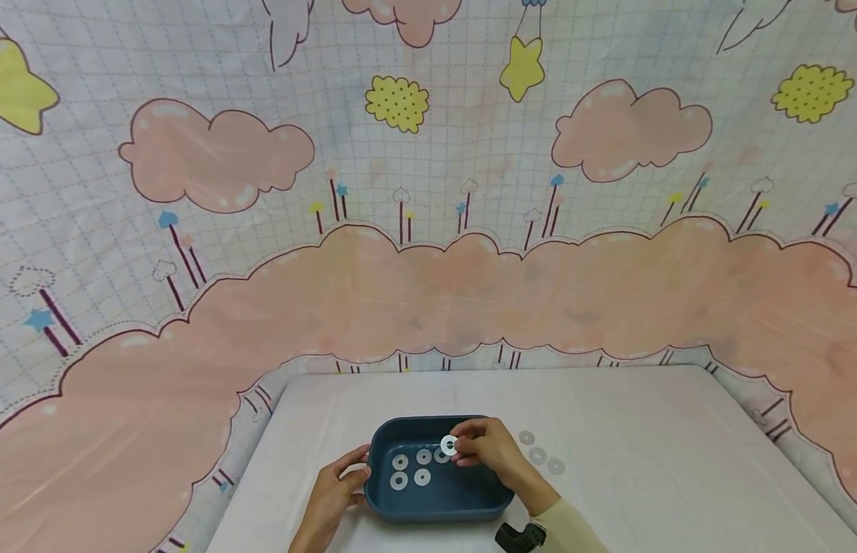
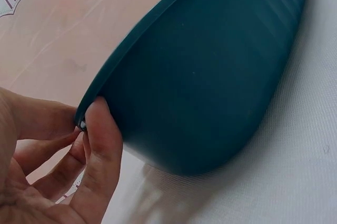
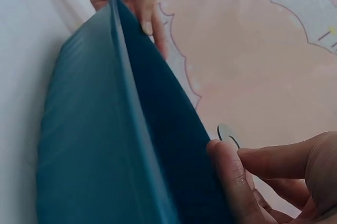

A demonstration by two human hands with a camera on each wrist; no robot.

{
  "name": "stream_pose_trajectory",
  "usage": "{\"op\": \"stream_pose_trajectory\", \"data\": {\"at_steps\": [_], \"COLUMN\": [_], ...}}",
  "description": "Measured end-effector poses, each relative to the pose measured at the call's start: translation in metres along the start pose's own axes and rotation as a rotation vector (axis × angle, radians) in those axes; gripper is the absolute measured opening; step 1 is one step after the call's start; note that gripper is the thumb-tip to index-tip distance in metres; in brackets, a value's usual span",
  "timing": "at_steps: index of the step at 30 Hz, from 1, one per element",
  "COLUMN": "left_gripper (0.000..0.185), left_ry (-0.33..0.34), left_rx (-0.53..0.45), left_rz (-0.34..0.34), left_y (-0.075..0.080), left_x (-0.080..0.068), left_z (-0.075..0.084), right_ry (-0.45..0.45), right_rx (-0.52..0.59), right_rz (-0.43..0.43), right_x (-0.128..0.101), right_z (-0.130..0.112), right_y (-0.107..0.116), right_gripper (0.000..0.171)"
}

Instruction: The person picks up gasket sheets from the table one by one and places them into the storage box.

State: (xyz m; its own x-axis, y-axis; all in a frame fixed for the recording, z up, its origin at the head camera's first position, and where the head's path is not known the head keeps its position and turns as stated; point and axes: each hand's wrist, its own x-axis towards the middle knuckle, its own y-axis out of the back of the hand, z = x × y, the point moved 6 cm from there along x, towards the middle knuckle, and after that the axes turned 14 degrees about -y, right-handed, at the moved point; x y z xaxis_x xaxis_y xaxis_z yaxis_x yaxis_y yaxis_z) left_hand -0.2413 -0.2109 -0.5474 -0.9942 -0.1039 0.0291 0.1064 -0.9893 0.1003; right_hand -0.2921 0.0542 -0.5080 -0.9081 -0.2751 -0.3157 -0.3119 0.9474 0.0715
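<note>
A dark blue rectangular tray [image 1: 438,516] with rounded corners stands on a white table. My left hand [image 1: 335,488] holds its left end; in the left wrist view, thumb [image 2: 102,134] and fingers pinch the rim. Over the tray, my right hand [image 1: 487,449] pinches a flat metal washer [image 1: 445,441] between thumb and fingertips. That washer shows edge-on in the right wrist view, close by the rim. Several washers [image 1: 398,481] lie flat on the tray floor in rows, one of them partly covered by the held washer.
To the right of the tray, 3 more washers [image 1: 537,455] lie on the white table [image 1: 643,430]. A black wrist strap device [image 1: 520,538] shows by the right sleeve [image 1: 567,530]. Behind the table hangs a cloth [image 1: 470,299] printed with clouds and stars.
</note>
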Motion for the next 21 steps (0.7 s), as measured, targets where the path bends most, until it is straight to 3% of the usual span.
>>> {"op": "stream_pose_trajectory", "data": {"at_steps": [21], "left_gripper": [0.046], "left_ry": [-0.011], "left_rx": [-0.002], "left_rz": [0.002], "left_y": [0.0], "left_x": [-0.001], "left_z": [0.001], "right_ry": [-0.113], "right_rx": [-0.054], "right_rz": [-0.033], "right_x": [0.012], "right_z": [0.019], "right_y": [-0.014], "right_gripper": [0.018]}}
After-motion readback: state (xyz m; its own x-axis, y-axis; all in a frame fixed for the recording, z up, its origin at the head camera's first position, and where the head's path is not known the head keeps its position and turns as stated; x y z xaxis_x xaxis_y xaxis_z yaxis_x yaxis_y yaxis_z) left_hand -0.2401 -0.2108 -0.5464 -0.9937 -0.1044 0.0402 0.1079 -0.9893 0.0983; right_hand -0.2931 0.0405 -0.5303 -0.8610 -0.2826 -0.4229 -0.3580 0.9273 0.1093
